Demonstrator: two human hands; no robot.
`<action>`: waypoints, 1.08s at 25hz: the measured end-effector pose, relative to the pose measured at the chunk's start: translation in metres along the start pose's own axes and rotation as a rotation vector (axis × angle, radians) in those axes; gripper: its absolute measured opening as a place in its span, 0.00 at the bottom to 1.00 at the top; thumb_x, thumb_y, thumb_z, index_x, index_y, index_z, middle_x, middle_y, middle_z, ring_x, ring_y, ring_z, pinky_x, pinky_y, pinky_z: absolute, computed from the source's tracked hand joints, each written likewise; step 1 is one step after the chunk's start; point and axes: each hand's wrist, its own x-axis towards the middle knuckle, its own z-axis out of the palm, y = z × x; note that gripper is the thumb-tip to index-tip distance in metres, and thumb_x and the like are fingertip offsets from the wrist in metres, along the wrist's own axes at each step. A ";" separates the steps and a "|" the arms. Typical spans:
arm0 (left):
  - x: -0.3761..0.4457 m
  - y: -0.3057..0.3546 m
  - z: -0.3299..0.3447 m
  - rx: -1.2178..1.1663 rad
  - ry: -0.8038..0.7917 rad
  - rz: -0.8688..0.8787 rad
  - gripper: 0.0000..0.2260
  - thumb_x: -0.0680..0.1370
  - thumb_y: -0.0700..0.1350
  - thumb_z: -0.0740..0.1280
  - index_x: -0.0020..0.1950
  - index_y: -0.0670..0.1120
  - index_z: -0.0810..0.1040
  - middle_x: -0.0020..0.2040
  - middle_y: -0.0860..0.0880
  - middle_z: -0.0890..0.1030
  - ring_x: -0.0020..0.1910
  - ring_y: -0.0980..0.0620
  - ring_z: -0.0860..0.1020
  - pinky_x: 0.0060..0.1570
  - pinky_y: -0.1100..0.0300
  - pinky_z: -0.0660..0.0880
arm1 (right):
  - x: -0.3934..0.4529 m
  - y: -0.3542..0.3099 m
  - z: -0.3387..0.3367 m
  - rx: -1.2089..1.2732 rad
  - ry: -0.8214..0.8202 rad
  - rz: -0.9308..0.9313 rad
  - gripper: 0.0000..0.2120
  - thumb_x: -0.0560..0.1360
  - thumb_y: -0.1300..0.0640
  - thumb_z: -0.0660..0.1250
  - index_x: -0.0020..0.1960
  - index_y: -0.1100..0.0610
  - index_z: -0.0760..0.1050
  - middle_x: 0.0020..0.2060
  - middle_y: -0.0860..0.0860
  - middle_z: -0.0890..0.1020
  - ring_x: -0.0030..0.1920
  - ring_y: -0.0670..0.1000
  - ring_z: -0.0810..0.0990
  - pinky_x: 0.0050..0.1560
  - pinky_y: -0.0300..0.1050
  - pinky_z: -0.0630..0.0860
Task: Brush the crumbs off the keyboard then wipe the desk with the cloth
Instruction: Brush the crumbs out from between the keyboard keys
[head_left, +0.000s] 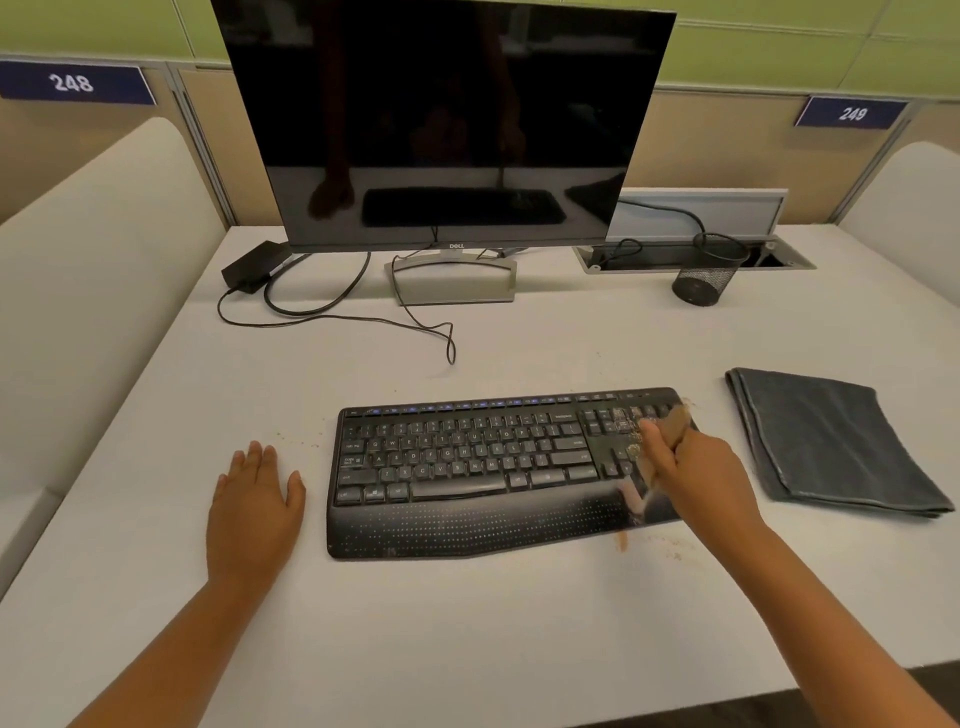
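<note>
A black keyboard (467, 462) with a palm rest lies in the middle of the white desk (467, 623). My right hand (696, 467) grips a small brush (678, 423) over the keyboard's number pad; the brush is blurred by motion. Brown crumbs (623, 428) lie on the number pad keys, and more crumbs (675, 556) sit on the desk in front of the keyboard's right end. A few crumbs (298, 441) lie left of the keyboard. My left hand (254, 504) rests flat on the desk, left of the keyboard. A folded dark grey cloth (831, 441) lies to the right.
A dark Dell monitor (447, 119) stands at the back on its stand (452, 283), with a power brick (254, 265) and loose cables (332, 312) to its left. A black mesh pen cup (709, 270) stands by an open cable tray (696, 257). Padded dividers flank the desk.
</note>
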 end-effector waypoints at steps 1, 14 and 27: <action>0.000 0.000 -0.001 0.000 -0.001 0.005 0.23 0.79 0.46 0.57 0.70 0.35 0.63 0.71 0.37 0.64 0.72 0.40 0.60 0.71 0.48 0.54 | 0.005 -0.001 0.000 0.051 0.037 -0.019 0.28 0.80 0.45 0.51 0.37 0.65 0.76 0.27 0.55 0.77 0.29 0.51 0.75 0.33 0.43 0.71; 0.000 -0.004 0.001 -0.010 0.002 0.021 0.22 0.80 0.45 0.57 0.70 0.34 0.63 0.71 0.36 0.64 0.72 0.39 0.60 0.70 0.47 0.54 | -0.028 0.016 0.011 0.102 0.002 -0.041 0.21 0.81 0.47 0.52 0.40 0.61 0.73 0.29 0.54 0.79 0.31 0.52 0.78 0.36 0.49 0.77; 0.000 -0.001 -0.002 0.006 0.010 0.010 0.22 0.79 0.45 0.57 0.70 0.34 0.64 0.71 0.37 0.65 0.71 0.39 0.61 0.70 0.47 0.55 | 0.067 -0.006 0.012 0.312 -0.002 -0.060 0.22 0.80 0.45 0.55 0.45 0.63 0.76 0.31 0.48 0.79 0.36 0.50 0.79 0.49 0.53 0.78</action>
